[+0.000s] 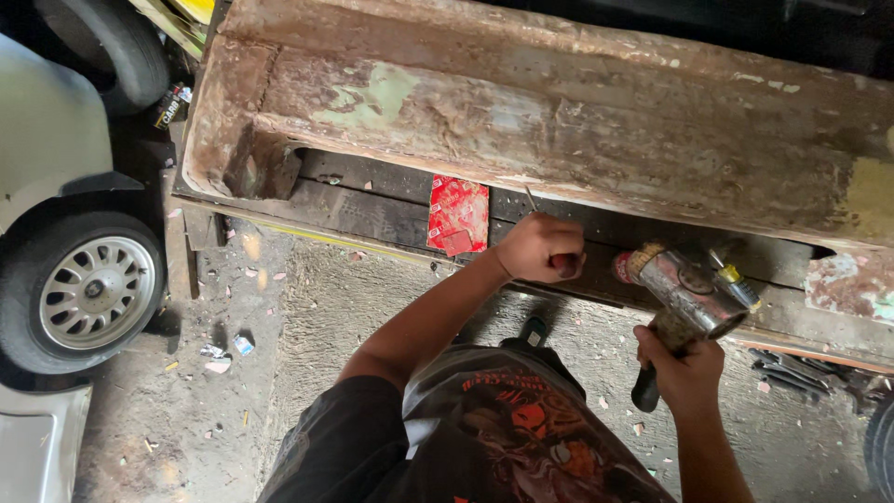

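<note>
My left hand (540,248) is closed around a thin metal tool with a dark red handle, its tip pointing up at the lower edge of a long rusty metal body panel (559,121). My right hand (684,368) grips the black handle of a worn metal air tool (684,289), which sits just right of my left hand against the dark ledge under the panel. A red flattened packet (458,216) lies on that ledge to the left of my left hand.
A white car with a grey alloy wheel (93,291) stands at the left. Paint chips and litter are scattered on the rough concrete floor (307,326). Dark metal tools (792,371) lie on the floor at the right. Another tyre (121,42) shows at top left.
</note>
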### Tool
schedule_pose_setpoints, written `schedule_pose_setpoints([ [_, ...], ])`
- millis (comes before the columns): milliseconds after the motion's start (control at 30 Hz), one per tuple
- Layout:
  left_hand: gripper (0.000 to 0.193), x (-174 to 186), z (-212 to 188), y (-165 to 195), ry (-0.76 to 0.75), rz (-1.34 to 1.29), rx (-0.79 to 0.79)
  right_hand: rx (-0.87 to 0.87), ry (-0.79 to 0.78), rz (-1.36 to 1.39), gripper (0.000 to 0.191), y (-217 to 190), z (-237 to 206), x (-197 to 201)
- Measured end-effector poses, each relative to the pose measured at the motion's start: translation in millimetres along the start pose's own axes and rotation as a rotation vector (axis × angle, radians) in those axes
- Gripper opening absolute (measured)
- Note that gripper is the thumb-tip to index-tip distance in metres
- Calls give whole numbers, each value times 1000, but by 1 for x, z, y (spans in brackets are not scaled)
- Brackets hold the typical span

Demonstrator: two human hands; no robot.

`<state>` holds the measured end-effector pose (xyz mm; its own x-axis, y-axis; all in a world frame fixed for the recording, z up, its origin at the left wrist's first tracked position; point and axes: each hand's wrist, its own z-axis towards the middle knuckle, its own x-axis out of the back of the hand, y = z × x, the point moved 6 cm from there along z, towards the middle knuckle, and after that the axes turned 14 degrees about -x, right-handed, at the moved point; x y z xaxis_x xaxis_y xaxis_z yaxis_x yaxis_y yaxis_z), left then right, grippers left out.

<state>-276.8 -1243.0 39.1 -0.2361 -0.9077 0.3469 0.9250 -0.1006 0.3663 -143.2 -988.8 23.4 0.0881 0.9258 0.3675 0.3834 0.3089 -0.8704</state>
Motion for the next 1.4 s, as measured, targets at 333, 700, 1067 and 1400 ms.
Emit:
schedule_pose_setpoints([
  [333,24,11,-7,1,-12,23,-56,-37,0,55,8,0,-2,-5],
  [700,24,14,-6,-2,-10,-16,-69,-17,-7,80,8,-2,-1,-10],
  [1067,22,18,-4,-4,-27,-50,-71,-35,7,4,7,-4,3,-10],
  [1400,19,16,-1,-12,-29,-39,-18,108,52,-261,18,-44,-3,-17],
])
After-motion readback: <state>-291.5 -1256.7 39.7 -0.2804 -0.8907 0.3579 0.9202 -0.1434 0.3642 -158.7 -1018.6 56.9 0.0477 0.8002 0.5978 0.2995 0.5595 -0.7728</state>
